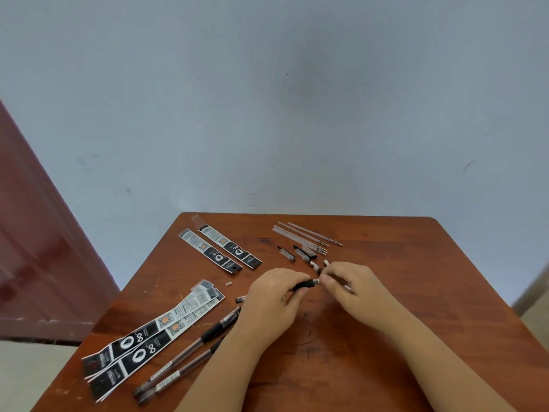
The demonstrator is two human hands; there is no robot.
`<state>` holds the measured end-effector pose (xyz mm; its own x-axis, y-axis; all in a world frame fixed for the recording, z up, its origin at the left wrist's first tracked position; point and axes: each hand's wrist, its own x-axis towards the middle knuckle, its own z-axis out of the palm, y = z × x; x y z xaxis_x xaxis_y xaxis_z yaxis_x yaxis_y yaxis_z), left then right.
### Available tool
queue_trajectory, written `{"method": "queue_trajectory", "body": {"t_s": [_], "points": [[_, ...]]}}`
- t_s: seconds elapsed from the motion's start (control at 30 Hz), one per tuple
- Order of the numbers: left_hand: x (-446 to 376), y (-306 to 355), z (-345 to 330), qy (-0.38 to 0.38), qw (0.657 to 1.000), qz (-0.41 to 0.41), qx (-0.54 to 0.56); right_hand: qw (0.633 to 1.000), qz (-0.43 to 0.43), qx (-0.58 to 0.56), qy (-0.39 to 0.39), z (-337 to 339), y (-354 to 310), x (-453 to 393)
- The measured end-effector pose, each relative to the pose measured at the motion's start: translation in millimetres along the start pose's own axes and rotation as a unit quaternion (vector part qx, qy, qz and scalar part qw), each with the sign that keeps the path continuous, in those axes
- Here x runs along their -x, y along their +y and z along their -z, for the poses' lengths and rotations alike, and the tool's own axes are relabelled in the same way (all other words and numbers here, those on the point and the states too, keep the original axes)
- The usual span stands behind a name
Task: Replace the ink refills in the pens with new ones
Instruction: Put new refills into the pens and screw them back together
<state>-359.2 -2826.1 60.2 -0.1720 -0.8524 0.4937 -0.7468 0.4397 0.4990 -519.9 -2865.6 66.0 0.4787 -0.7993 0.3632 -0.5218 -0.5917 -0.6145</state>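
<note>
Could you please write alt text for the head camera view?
Left hand holds a pen's black grip while the right hand pinches its tip, over a wooden table with refill packets, two pens and loose refills.

1. A plain room in a home or small office, not a workshop or lab: the wall [297,99] beyond both hands is bare, pale blue and scuffed with faint pen marks.
2. A small worn wooden table [371,367] under the hands serves as the desk, its top scratched.
3. A reddish-brown door [35,248] stands far to the left of the left hand.
4. Pale floor [26,373] shows below that door.
</note>
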Motion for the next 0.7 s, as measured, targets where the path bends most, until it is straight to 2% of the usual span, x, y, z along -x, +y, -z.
{"method": "queue_trajectory", "body": {"t_s": [0.2,0.7], "points": [[-0.6,-1.2,-0.8,0.006,1.000,-0.002,-0.003,1.000,0.017,-0.010,0.011,5.8,0.2,1.2],[-0.5,-1.3,-1.5,0.000,1.000,-0.008,0.013,0.998,0.038,0.039,-0.019,8.3,-1.5,1.0]]}}
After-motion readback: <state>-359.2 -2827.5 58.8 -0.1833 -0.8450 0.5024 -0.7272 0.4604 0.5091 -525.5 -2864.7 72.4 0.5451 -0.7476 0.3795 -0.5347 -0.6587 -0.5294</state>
